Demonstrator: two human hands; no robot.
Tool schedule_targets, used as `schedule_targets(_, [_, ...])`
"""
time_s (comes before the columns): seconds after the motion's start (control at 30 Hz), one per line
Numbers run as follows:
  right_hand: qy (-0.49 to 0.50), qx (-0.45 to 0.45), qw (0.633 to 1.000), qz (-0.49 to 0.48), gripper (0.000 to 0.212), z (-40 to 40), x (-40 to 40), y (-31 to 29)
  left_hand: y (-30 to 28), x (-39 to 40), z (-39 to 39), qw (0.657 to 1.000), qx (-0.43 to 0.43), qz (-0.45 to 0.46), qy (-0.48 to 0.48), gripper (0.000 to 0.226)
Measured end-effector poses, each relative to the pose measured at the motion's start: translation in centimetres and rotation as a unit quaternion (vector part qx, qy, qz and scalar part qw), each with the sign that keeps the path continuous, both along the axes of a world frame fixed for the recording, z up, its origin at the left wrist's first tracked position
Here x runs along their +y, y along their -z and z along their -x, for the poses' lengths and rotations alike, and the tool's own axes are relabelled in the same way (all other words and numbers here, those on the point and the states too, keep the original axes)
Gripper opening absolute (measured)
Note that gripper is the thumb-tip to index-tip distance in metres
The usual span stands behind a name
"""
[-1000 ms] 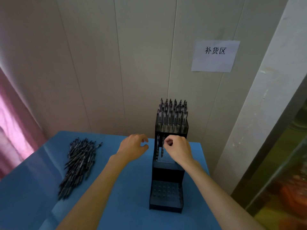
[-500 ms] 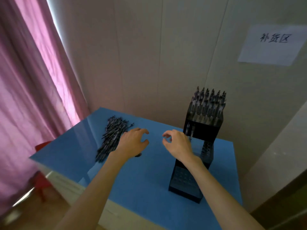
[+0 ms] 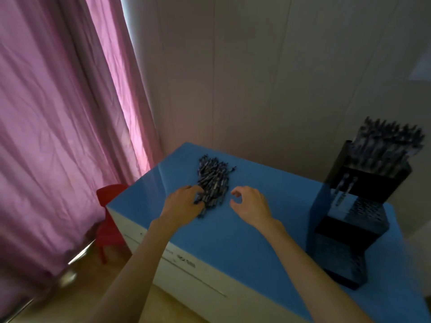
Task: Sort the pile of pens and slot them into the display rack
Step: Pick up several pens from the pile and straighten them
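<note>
Blue covers the whole table (image 3: 233, 241), and 2 bare forearms reach out over its near edge. Nearest the person on the right side stands the display rack (image 3: 354, 229), a black stepped stand well off to the right of the right hand's fingers; its lowest step shows rows of holes, the middle step holds 2 or so pens, and the top step is packed with upright pens (image 3: 384, 145), though blur hides any count.

Farther out, the right hand (image 3: 251, 206) hovers over bare blue with its fingers loosely curled and the thumb set apart from the forefinger, holding nothing. Just left of those fingertips lies the pile of pens (image 3: 214, 180), dark and heaped, stretching away from the hands toward the wall. The left hand (image 3: 184, 206) rests on the pile's near end, its fingers spread down among the pens; whether they actually grip any I cannot tell.

Left of the left hand, beyond the table's edge, a red chair (image 3: 109, 210) stands low on the floor, and behind it hangs a pink curtain (image 3: 58, 124). Pale panelled wall (image 3: 256, 78) closes the far side.
</note>
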State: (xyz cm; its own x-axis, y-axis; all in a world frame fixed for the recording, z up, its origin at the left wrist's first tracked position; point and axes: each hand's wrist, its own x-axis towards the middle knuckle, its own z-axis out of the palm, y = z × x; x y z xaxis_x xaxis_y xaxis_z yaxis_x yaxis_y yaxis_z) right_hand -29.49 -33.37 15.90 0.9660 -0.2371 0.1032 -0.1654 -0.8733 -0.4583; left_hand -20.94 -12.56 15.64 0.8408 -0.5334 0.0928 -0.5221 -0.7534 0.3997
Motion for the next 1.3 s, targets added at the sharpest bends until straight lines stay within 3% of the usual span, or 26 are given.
schedule_targets(0.27, [0.037,0.019,0.999,-0.008,0.028,-4.9,8.2,3.2,3.1,8.6,-5.5,0.999,0.048,-0.004,-0.005,0.037])
schedule_targets(0.5, [0.102,0.047,0.993,-0.039,0.023,-6.3,10.4,5.8,6.5,11.1,-9.2,0.995,0.098,0.008,0.011,0.031])
schedule_targets(0.8, [0.134,0.061,0.987,-0.061,0.023,-10.5,9.0,8.9,9.2,8.2,-14.5,0.989,0.134,0.016,0.057,0.028])
schedule_targets(1.07, [0.179,0.055,0.976,-0.11,0.015,-14.4,6.5,11.6,10.2,4.0,-20.1,0.986,0.16,0.015,0.042,0.023])
schedule_targets(1.3, [0.207,0.076,0.967,-0.127,0.021,-15.4,5.1,13.6,12.6,0.8,-22.3,0.977,0.213,0.019,0.024,0.013])
